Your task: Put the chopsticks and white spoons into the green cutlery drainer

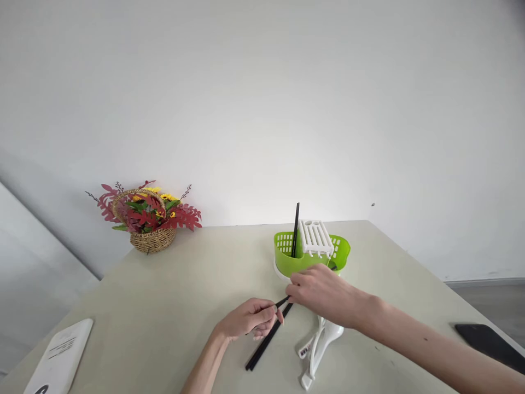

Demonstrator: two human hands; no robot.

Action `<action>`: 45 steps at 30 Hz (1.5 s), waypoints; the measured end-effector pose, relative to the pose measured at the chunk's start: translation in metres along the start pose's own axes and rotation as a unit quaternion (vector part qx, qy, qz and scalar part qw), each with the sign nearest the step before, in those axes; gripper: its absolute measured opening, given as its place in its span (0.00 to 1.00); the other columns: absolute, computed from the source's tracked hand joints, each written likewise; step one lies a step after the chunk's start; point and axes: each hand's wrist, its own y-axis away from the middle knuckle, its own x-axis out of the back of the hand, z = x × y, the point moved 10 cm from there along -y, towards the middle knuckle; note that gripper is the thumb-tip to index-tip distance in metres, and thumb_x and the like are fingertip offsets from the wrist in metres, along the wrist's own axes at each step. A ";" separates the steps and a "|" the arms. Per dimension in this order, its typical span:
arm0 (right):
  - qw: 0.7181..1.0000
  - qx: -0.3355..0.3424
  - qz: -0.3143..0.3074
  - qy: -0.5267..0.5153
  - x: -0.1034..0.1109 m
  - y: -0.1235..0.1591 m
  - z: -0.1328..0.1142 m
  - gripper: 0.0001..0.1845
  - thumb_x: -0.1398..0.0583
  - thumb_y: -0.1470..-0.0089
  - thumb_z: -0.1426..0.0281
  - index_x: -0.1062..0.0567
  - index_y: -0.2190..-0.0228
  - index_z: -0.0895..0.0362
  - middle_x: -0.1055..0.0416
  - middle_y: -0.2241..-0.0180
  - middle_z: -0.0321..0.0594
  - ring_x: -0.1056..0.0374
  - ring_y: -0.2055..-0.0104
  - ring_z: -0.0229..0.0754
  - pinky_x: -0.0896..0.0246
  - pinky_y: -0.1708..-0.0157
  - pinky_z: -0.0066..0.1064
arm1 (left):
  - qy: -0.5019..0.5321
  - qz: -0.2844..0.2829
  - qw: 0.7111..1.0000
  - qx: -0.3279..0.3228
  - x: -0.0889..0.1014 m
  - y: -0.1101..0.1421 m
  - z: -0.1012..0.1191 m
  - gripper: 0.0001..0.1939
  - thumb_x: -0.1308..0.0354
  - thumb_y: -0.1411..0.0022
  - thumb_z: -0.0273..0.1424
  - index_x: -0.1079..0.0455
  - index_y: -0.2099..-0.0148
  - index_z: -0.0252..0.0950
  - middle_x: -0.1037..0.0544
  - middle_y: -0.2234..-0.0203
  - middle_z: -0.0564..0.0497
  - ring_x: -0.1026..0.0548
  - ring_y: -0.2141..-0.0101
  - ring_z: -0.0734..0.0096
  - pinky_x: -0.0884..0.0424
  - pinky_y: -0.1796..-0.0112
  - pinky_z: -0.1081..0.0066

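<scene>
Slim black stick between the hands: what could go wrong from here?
The slim black stick is pinched by the left hand and right hand; it could slip and drop onto the long black chopsticks lying below.
The right hand is close to the green perforated plastic basket and might knock it, disturbing the upright black chopsticks.
The white long-handled utensils lie near the right hand and may get nudged.

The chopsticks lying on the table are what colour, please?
The chopsticks are black, showing best in the head view.
</scene>
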 end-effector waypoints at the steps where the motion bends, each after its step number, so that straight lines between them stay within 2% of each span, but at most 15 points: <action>1: 0.999 -0.027 0.018 0.000 0.007 0.002 0.007 0.13 0.39 0.34 0.73 0.27 0.73 0.55 0.27 0.74 0.35 0.29 0.72 0.40 0.52 0.75 0.32 | 0.001 0.008 1.000 -0.002 0.004 -0.001 -0.001 0.26 0.41 0.34 0.55 0.28 0.59 0.34 0.43 0.80 0.61 0.46 0.80 0.79 0.48 0.76 0.72; 4: 0.991 -0.116 0.068 -0.022 0.025 0.013 0.034 0.12 0.38 0.34 0.66 0.24 0.70 0.55 0.24 0.70 0.38 0.26 0.66 0.44 0.39 0.67 0.34 | 0.015 0.034 0.999 -0.008 0.012 -0.002 -0.002 0.24 0.40 0.34 0.53 0.32 0.61 0.34 0.44 0.79 0.61 0.50 0.78 0.79 0.55 0.77 0.72; 6: 0.979 -0.158 0.119 -0.058 0.035 0.023 0.049 0.07 0.35 0.36 0.63 0.23 0.61 0.54 0.22 0.61 0.41 0.25 0.59 0.47 0.33 0.62 0.36 | 0.038 0.038 0.998 -0.020 0.014 -0.002 -0.002 0.24 0.42 0.32 0.53 0.34 0.62 0.35 0.47 0.78 0.61 0.53 0.78 0.79 0.58 0.77 0.71; 9: 0.934 -0.229 0.235 -0.141 0.048 0.042 0.069 0.25 0.34 0.38 0.59 0.30 0.43 0.50 0.31 0.42 0.49 0.27 0.49 0.52 0.29 0.56 0.42 | 0.074 0.058 0.994 -0.050 0.018 -0.002 0.000 0.26 0.47 0.30 0.55 0.36 0.62 0.35 0.51 0.78 0.62 0.56 0.78 0.78 0.60 0.77 0.71; 11: 0.881 -0.288 0.287 -0.242 0.044 0.053 0.080 0.33 0.35 0.39 0.56 0.37 0.38 0.48 0.34 0.40 0.50 0.27 0.49 0.52 0.27 0.56 0.43 | 0.084 0.080 0.991 -0.073 0.024 -0.003 0.002 0.26 0.47 0.31 0.56 0.36 0.61 0.36 0.52 0.78 0.62 0.56 0.78 0.79 0.61 0.77 0.71; 12: 0.853 -0.307 0.284 -0.311 0.034 0.053 0.082 0.34 0.36 0.39 0.54 0.39 0.37 0.48 0.31 0.43 0.49 0.26 0.52 0.50 0.26 0.58 0.41 | 0.084 0.089 0.989 -0.084 0.026 -0.003 0.003 0.26 0.47 0.31 0.56 0.36 0.61 0.36 0.52 0.78 0.62 0.56 0.78 0.79 0.61 0.77 0.71; 14: 0.805 -0.313 0.233 -0.447 0.011 0.041 0.073 0.34 0.36 0.40 0.50 0.37 0.38 0.50 0.25 0.54 0.43 0.25 0.59 0.46 0.26 0.61 0.38 | 0.077 0.096 0.988 -0.094 0.027 -0.005 0.004 0.25 0.47 0.30 0.55 0.37 0.61 0.36 0.52 0.78 0.62 0.56 0.78 0.79 0.61 0.77 0.71; 17: 0.768 -0.292 0.154 -0.549 -0.013 0.018 0.049 0.26 0.38 0.39 0.49 0.29 0.48 0.53 0.24 0.65 0.37 0.27 0.65 0.43 0.30 0.64 0.34 | 0.061 0.086 0.991 -0.087 0.023 -0.006 0.003 0.24 0.47 0.29 0.54 0.37 0.61 0.36 0.50 0.77 0.62 0.56 0.78 0.78 0.60 0.76 0.71; 19: 0.760 -0.296 0.154 -0.558 -0.017 0.009 0.044 0.21 0.42 0.36 0.49 0.25 0.59 0.54 0.27 0.71 0.35 0.30 0.69 0.41 0.34 0.67 0.33 | 0.051 0.074 0.993 -0.077 0.018 -0.006 0.002 0.24 0.47 0.29 0.54 0.36 0.61 0.36 0.50 0.77 0.62 0.56 0.78 0.79 0.60 0.76 0.71; 22: 0.744 -0.305 0.166 -0.571 -0.021 0.003 0.046 0.26 0.49 0.32 0.49 0.25 0.69 0.54 0.33 0.78 0.32 0.36 0.75 0.38 0.39 0.71 0.32 | 0.050 0.065 0.994 -0.069 0.015 -0.005 0.003 0.25 0.46 0.30 0.54 0.33 0.59 0.35 0.49 0.78 0.62 0.56 0.78 0.79 0.60 0.76 0.70; 27: 0.734 -0.304 0.175 -0.581 -0.015 0.009 0.058 0.29 0.50 0.33 0.45 0.24 0.69 0.54 0.36 0.80 0.31 0.38 0.76 0.38 0.39 0.69 0.31 | 0.052 0.069 0.994 -0.061 0.017 -0.002 0.006 0.25 0.43 0.32 0.53 0.27 0.56 0.32 0.46 0.78 0.61 0.53 0.79 0.80 0.56 0.77 0.71; 35: 0.735 -0.301 0.188 -0.577 0.006 0.021 0.068 0.32 0.49 0.35 0.41 0.26 0.73 0.53 0.35 0.81 0.31 0.38 0.76 0.39 0.36 0.64 0.33 | 0.068 0.058 0.996 -0.030 0.017 0.000 -0.003 0.23 0.41 0.31 0.50 0.24 0.54 0.32 0.44 0.78 0.61 0.52 0.81 0.82 0.53 0.80 0.73; 39: 0.725 -0.307 0.196 -0.584 0.012 0.027 0.075 0.30 0.49 0.35 0.42 0.24 0.69 0.54 0.35 0.78 0.31 0.38 0.76 0.38 0.40 0.70 0.31 | 0.061 0.059 0.996 -0.031 0.017 0.000 -0.003 0.22 0.40 0.31 0.49 0.24 0.55 0.31 0.40 0.78 0.60 0.49 0.81 0.82 0.50 0.80 0.74; 45: 0.722 -0.308 0.198 -0.587 0.014 0.034 0.078 0.29 0.49 0.33 0.45 0.22 0.64 0.54 0.37 0.78 0.30 0.39 0.76 0.38 0.40 0.70 0.31 | 0.047 0.063 0.996 -0.028 0.016 0.000 0.000 0.23 0.39 0.33 0.50 0.24 0.57 0.31 0.44 0.80 0.61 0.52 0.80 0.82 0.52 0.80 0.74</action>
